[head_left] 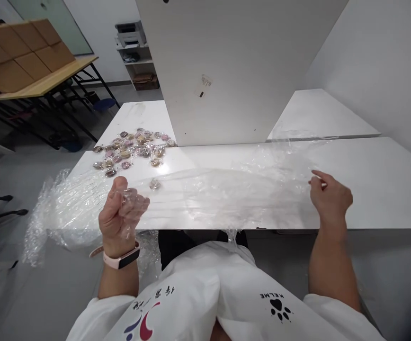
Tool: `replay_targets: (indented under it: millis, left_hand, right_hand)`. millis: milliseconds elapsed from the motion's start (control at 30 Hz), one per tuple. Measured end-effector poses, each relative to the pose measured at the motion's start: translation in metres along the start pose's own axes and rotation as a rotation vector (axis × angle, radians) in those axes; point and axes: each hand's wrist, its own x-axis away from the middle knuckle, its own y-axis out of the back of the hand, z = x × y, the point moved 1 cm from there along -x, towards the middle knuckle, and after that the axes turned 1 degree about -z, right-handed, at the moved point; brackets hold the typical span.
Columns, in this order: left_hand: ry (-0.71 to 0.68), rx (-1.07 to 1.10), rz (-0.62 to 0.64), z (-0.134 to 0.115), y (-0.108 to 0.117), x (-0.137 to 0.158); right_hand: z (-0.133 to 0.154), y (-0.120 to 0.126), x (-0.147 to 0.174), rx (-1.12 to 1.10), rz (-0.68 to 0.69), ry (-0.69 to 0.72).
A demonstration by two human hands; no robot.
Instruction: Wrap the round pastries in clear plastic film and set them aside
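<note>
Clear plastic film (219, 194) stretches in a long, wrinkled strip across the white table in front of me. My left hand (122, 206) is closed on the film at its left part, with some of it draped over the fingers. On the right, my right hand (328, 192) is curled, its thumb and index finger pinching at the strip's right end; the exact grip is hard to see. Beside my left hand, one small wrapped item (155, 184) shows at the film. Several individually wrapped round sweets or biscuits (134, 149) lie scattered on the table beyond that hand.
More crumpled film (74, 203) spreads over the table's left end and hangs off its edge. An upright white panel (234, 71) stands at the back of the white table (379, 189). Cardboard boxes (31, 52) sit on a wooden table at the far left.
</note>
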Motion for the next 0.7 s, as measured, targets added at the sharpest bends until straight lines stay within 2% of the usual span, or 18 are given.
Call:
replay_targets:
  millis: [67, 100, 200, 233, 300, 333, 400, 467, 500, 567, 633, 700]
  left_hand:
    - [-0.029, 0.046, 0.204, 0.003, -0.013, 0.006]
    - [-0.022, 0.081, 0.369, 0.008, -0.023, 0.010]
    - [0.092, 0.164, 0.940, 0.030, -0.066, 0.023]
    - [0.152, 0.148, 1.064, 0.037, -0.080, 0.027]
    - [0.253, 0.088, 1.197, 0.047, -0.097, 0.033]
    - [0.278, 0.066, 1.217, 0.048, -0.099, 0.035]
    - [0.258, 0.048, 1.193, 0.042, -0.086, 0.038]
    - [0.161, 0.033, 1.012, 0.028, -0.058, 0.041]
    - [0.102, 0.018, 0.866, 0.020, -0.040, 0.043]
    - [0.004, -0.011, 0.573, 0.004, -0.006, 0.046]
    - [-0.056, -0.028, 0.328, -0.009, 0.020, 0.047]
    - [-0.094, -0.005, 0.126, -0.016, 0.036, 0.044]
  right_hand:
    - [0.048, 0.005, -0.014, -0.094, 0.159, 0.267]
    - [0.076, 0.002, -0.020, -0.169, 0.311, 0.395]
    - [0.165, -0.030, -0.012, -0.305, 0.800, 0.753]
    - [0.190, -0.046, 0.001, -0.351, 0.960, 0.912]
    - [0.223, -0.082, 0.039, -0.348, 1.361, 1.206]
    - [0.229, -0.099, 0.057, -0.315, 1.489, 1.249]
    - [0.219, -0.125, 0.078, -0.199, 1.616, 1.221]
    - [0.187, -0.136, 0.070, -0.111, 1.556, 1.056]
    - [0.165, -0.137, 0.056, -0.079, 1.454, 0.932]
    - [0.118, -0.128, 0.015, -0.041, 1.125, 0.666]
    - [0.070, -0.111, -0.024, 0.000, 0.923, 0.542]
    - [0.028, -0.092, -0.053, 0.042, 0.736, 0.411]
